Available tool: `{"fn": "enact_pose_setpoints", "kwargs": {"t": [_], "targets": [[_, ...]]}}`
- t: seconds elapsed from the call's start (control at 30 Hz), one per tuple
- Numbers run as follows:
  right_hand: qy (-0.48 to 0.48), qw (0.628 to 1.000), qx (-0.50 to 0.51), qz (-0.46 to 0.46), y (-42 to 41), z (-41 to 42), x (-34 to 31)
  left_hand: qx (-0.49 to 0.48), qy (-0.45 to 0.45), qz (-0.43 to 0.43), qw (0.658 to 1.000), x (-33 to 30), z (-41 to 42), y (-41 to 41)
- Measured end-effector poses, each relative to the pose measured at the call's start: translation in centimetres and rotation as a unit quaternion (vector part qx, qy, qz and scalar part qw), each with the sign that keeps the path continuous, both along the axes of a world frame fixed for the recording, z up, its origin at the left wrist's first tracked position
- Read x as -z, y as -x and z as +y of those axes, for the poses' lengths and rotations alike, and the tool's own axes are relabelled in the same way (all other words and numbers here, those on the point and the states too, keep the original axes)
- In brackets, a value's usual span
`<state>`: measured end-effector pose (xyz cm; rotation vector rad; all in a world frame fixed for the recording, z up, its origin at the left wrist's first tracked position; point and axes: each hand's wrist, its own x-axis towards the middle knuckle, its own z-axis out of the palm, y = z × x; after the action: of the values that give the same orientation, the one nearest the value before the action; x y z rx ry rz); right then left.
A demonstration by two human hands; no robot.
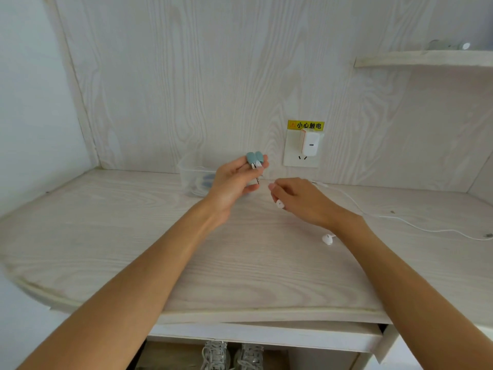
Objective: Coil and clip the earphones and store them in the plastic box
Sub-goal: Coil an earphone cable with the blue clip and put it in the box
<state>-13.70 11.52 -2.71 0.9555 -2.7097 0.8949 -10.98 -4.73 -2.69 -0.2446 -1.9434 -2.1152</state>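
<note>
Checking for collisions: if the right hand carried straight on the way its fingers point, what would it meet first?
Probably the left hand and the plug hanging from it; the right hand points left towards them, though depth is unclear.

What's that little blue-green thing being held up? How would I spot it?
Start at the wall socket with the yellow warning label. Just left of it, above the desk, the left hand holds up a teal clip at its fingertips, with a metal earphone plug poking out below. It is the only teal thing raised; everything nearby is white or clear.

Wall charger (309,142), shoes (232,355) below.
</note>
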Motion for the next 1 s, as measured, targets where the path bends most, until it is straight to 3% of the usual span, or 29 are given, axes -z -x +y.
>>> {"fn": "enact_pose_setpoints", "kwargs": {"t": [0.13, 0.33, 0.7, 0.9, 1.0], "targets": [[-0.047, 0.995, 0.028, 0.087, -0.1, 0.2, -0.3, -0.02, 0.168, 0.062, 0.984, 0.7, 0.6, 0.1], [-0.08, 0.988, 0.037, 0.126, -0.3, 0.8, -0.7, 0.014, 0.261, 0.093, 0.961, 1.2, 0.8, 0.1], [-0.037, 0.986, 0.011, 0.163, 0.6, 1.5, -0.6, 0.018, 0.284, 0.041, 0.958, 1.1, 0.8, -0.1], [-0.026, 0.982, -0.005, 0.187, 0.3, 1.0, -0.7, 0.088, 0.252, -0.033, 0.963, 0.2, 1.1, -0.9], [0.046, 0.986, -0.04, 0.154, 0.2, 0.8, -0.7, 0.136, 0.22, -0.096, 0.961, -0.4, 0.8, -1.1]]}}
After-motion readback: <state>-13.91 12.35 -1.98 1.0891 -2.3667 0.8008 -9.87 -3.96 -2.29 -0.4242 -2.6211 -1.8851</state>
